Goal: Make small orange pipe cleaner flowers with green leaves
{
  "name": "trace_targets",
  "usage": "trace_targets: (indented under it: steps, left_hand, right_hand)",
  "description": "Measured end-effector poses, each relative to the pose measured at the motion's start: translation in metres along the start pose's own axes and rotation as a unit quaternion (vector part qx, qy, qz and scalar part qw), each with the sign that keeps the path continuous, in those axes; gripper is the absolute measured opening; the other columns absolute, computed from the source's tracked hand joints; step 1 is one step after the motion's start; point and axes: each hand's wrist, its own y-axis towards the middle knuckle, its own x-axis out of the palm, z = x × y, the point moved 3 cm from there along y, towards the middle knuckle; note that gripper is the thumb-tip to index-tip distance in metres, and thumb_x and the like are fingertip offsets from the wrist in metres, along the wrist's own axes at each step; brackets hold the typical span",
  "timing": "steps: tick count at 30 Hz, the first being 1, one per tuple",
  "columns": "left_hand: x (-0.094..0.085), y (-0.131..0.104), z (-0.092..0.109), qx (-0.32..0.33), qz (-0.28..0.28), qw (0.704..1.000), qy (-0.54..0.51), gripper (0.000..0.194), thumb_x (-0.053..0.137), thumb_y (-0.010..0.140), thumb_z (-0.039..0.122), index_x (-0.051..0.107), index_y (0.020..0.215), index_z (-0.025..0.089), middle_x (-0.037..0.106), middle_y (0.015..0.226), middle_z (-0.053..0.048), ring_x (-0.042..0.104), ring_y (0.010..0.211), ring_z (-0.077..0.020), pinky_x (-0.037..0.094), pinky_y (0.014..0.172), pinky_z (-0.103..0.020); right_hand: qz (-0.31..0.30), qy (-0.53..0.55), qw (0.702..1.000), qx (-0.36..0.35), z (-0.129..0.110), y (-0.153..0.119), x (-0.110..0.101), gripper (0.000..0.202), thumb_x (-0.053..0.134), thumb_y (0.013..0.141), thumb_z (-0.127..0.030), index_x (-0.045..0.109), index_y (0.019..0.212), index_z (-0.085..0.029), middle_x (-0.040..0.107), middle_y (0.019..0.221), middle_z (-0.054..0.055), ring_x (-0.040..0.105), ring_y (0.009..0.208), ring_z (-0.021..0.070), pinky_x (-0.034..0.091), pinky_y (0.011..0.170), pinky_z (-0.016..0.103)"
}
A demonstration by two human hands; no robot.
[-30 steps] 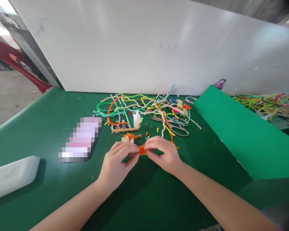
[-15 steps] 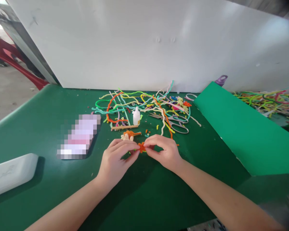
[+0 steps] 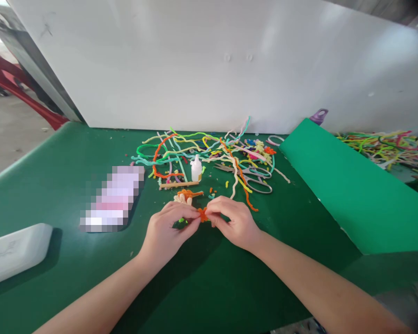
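Note:
Between my fingertips is a small orange pipe-cleaner flower (image 3: 202,214). My left hand (image 3: 170,228) pinches its left side, and a bit of bright green fuzzy stem (image 3: 181,220) shows beneath those fingers. On the other side my right hand (image 3: 235,221) pinches the petals with thumb and forefinger. Just beyond my hands lies a cream and orange pipe-cleaner piece (image 3: 185,196). A small white glue bottle (image 3: 196,170) stands upright behind it, near a thin wooden stick (image 3: 179,184). Scissors (image 3: 257,178) with grey handles lie to the right, partly under pipe cleaners.
Loose coloured pipe cleaners (image 3: 188,144) spread across the back of the green table (image 3: 73,185). A blurred phone-like object (image 3: 113,199) and a white case (image 3: 19,253) lie at left. A green board (image 3: 358,195) stands at right, with more pipe cleaners (image 3: 386,146) behind it. A white panel (image 3: 209,69) borders the back.
The orange flower has turned slightly between my fingertips, and more bright green shows under my left fingers. My hands have barely shifted; the view has moved a little.

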Motion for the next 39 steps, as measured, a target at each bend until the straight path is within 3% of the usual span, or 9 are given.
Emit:
trace_targets:
  steps: [3, 9, 14, 17, 21, 26, 29, 33, 39]
  left_hand:
    - [0.000, -0.001, 0.000, -0.009, 0.006, 1.000, -0.011, 0.006, 0.064, 0.074, 0.015, 0.065, 0.072, 0.020, 0.072, 0.077, -0.001, 0.067, 0.072, -0.0160, 0.054, 0.071, -0.029]
    - [0.001, -0.001, -0.003, -0.052, -0.002, 0.999, -0.011, 0.005, 0.064, 0.075, 0.017, 0.066, 0.075, 0.021, 0.072, 0.079, -0.001, 0.067, 0.073, -0.0164, 0.054, 0.072, -0.029]
    - [-0.004, -0.003, -0.007, -0.101, 0.048, 0.994, 0.005, 0.002, 0.064, 0.075, 0.020, 0.065, 0.077, 0.020, 0.071, 0.080, -0.001, 0.067, 0.074, -0.0167, 0.054, 0.074, -0.030]
    - [-0.005, -0.004, -0.003, -0.077, 0.054, 0.995, 0.030, 0.004, 0.063, 0.077, 0.020, 0.066, 0.079, 0.021, 0.070, 0.080, -0.001, 0.066, 0.073, -0.0165, 0.054, 0.074, -0.030]
    - [-0.002, -0.002, 0.005, -0.015, 0.013, 0.999, 0.047, 0.005, 0.062, 0.078, 0.020, 0.065, 0.082, 0.021, 0.070, 0.077, -0.001, 0.065, 0.074, -0.0169, 0.053, 0.073, -0.030]
    - [-0.004, 0.000, 0.005, -0.038, 0.015, 0.999, 0.011, 0.008, 0.059, 0.080, 0.016, 0.060, 0.087, 0.019, 0.065, 0.086, -0.003, 0.062, 0.070, -0.0137, 0.051, 0.072, -0.028]
    - [-0.005, 0.000, 0.004, -0.018, 0.023, 0.999, 0.018, 0.013, 0.060, 0.080, 0.014, 0.060, 0.092, 0.020, 0.065, 0.092, -0.004, 0.063, 0.080, -0.0150, 0.050, 0.078, -0.029]
    - [-0.003, -0.002, 0.002, 0.014, 0.017, 0.999, 0.039, 0.011, 0.061, 0.080, 0.014, 0.063, 0.087, 0.023, 0.068, 0.091, -0.002, 0.063, 0.090, -0.0171, 0.049, 0.084, -0.032]
    - [-0.003, -0.004, -0.001, -0.006, 0.004, 0.999, 0.042, 0.008, 0.060, 0.082, 0.017, 0.063, 0.087, 0.022, 0.068, 0.091, -0.002, 0.064, 0.085, -0.0169, 0.050, 0.080, -0.031]
  right_hand:
    - [0.005, -0.009, 1.000, 0.006, -0.001, -0.002, 0.002, 0.010, 0.049, 0.088, -0.015, 0.058, 0.089, -0.019, 0.064, 0.082, 0.004, 0.062, 0.076, 0.0125, 0.051, 0.068, 0.025]
    - [0.029, 0.050, 0.997, 0.043, 0.001, -0.002, 0.001, 0.010, 0.050, 0.088, -0.017, 0.059, 0.089, -0.019, 0.063, 0.087, 0.004, 0.059, 0.060, 0.0084, 0.053, 0.058, 0.022]
    - [0.067, 0.041, 0.995, 0.055, -0.002, 0.000, -0.004, 0.012, 0.056, 0.084, -0.018, 0.058, 0.096, -0.019, 0.062, 0.097, 0.005, 0.058, 0.057, 0.0070, 0.053, 0.062, 0.024]
    - [0.054, 0.023, 0.998, 0.036, -0.003, -0.001, -0.003, 0.008, 0.058, 0.083, -0.021, 0.059, 0.091, -0.020, 0.063, 0.092, 0.004, 0.057, 0.056, 0.0072, 0.053, 0.062, 0.024]
    - [0.045, 0.005, 0.999, 0.021, 0.000, -0.001, -0.001, 0.010, 0.053, 0.086, -0.019, 0.060, 0.093, -0.020, 0.065, 0.091, 0.005, 0.063, 0.074, 0.0112, 0.054, 0.063, 0.022]
    - [0.038, -0.003, 0.999, 0.032, 0.004, 0.000, -0.004, 0.011, 0.050, 0.088, -0.018, 0.060, 0.091, -0.020, 0.065, 0.089, 0.005, 0.064, 0.080, 0.0139, 0.055, 0.068, 0.025]
    - [0.028, 0.008, 0.999, 0.027, 0.003, 0.000, -0.003, 0.010, 0.050, 0.088, -0.017, 0.060, 0.091, -0.020, 0.065, 0.088, 0.005, 0.064, 0.081, 0.0141, 0.054, 0.068, 0.025]
    - [0.027, 0.022, 0.999, 0.017, 0.000, 0.000, -0.002, 0.009, 0.054, 0.086, -0.016, 0.061, 0.091, -0.020, 0.065, 0.089, 0.004, 0.063, 0.079, 0.0124, 0.053, 0.068, 0.024]
    - [0.031, 0.040, 0.999, 0.020, -0.001, 0.000, -0.002, 0.010, 0.056, 0.084, -0.016, 0.062, 0.090, -0.020, 0.066, 0.088, 0.003, 0.063, 0.077, 0.0125, 0.053, 0.065, 0.023]
